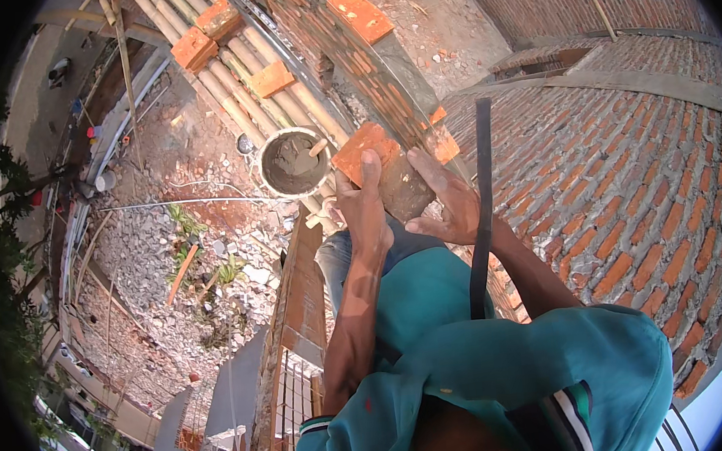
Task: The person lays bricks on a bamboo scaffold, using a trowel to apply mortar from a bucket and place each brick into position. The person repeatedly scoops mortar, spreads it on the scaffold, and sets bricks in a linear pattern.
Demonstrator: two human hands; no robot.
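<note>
An orange brick [366, 144] is in my left hand [363, 204], its thumb pressed on the upper face and the other fingers mostly hidden beneath. Directly beside it lies a grey-brown, mortar-smeared brick face [405, 190]; I cannot tell whether this is the same brick or a second one. My right hand [448, 202] is around that face, thumb on the near side and fingers on the far side. Left of my hands, a round bucket [265, 169] of wet grey mortar [293, 165] stands on bamboo poles, with a wooden handle [318, 147] sticking out.
Loose bricks [271, 79] rest on the bamboo poles [237, 108]. A partly built brick wall [366, 68] runs beyond my hands, a tall brick wall [620, 171] at right. Rubble [238, 277] covers the ground far below left. A dark strap [483, 207] hangs near my right forearm.
</note>
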